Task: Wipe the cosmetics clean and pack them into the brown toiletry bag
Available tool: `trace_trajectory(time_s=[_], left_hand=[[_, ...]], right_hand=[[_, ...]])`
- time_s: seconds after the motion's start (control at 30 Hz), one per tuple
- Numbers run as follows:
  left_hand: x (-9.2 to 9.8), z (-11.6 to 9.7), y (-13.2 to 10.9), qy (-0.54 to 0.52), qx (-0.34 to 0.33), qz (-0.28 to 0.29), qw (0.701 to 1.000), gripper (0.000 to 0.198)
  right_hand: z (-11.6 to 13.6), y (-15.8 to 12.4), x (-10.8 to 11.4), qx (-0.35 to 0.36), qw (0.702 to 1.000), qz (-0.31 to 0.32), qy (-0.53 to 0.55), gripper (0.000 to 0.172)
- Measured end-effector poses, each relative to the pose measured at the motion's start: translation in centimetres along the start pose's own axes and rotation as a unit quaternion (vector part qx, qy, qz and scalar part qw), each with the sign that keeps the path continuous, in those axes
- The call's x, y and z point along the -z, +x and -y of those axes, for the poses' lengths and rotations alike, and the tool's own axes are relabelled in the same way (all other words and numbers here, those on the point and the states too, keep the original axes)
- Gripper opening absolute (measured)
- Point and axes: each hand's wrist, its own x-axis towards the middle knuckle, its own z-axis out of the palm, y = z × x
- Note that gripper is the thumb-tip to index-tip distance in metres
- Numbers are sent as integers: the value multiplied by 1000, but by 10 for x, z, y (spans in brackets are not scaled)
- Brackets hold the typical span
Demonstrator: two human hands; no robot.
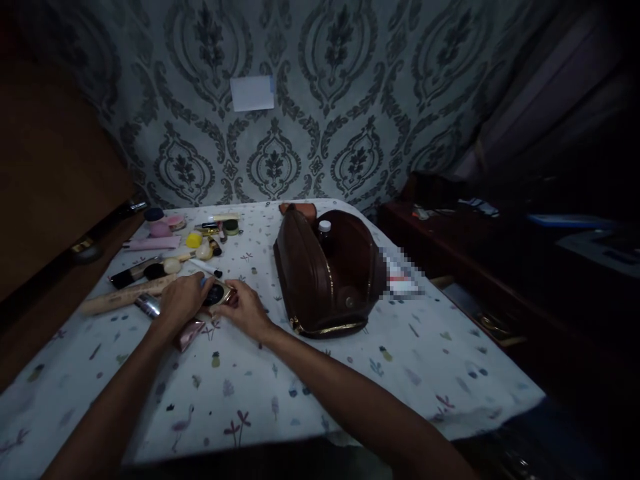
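A small gold-edged compact (216, 294) with a dark round face lies between my hands, low over the table's left half. My right hand (247, 311) grips its right edge between thumb and fingers. From the other side my left hand (181, 298) is closed at its left edge, and the fingertips are partly hidden. Under my left wrist are a shiny pink tube (190, 335) and a silver-capped tube (147, 305). To the right of my hands stands a brown cosmetic bag (305, 273), unzipped, with a white-capped bottle (325, 235) inside.
Makeup brushes (135, 271), a long beige tube (125, 296), a pink tube (153, 243), a yellow item (193, 240) and a dark-lidded jar (231, 227) lie at the left. Behind the bag is a brown-orange item (300, 211). A dark cabinet (440, 240) borders the table's right.
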Motion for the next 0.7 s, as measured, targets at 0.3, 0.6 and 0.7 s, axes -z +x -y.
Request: trace_trajectory(time_s=[0.3, 0.6, 0.7], left_hand=[[-6, 1, 9, -92, 2, 15, 996, 51], [-20, 6, -6, -191, -44, -58, 979, 45], [-22, 11, -3, -263, -43, -58, 962, 51]], right_hand=[[7, -9, 4, 67, 977, 38, -201, 99], [6, -11, 1, 93, 978, 16, -184, 84], [5, -11, 2, 131, 985, 4, -113, 84]])
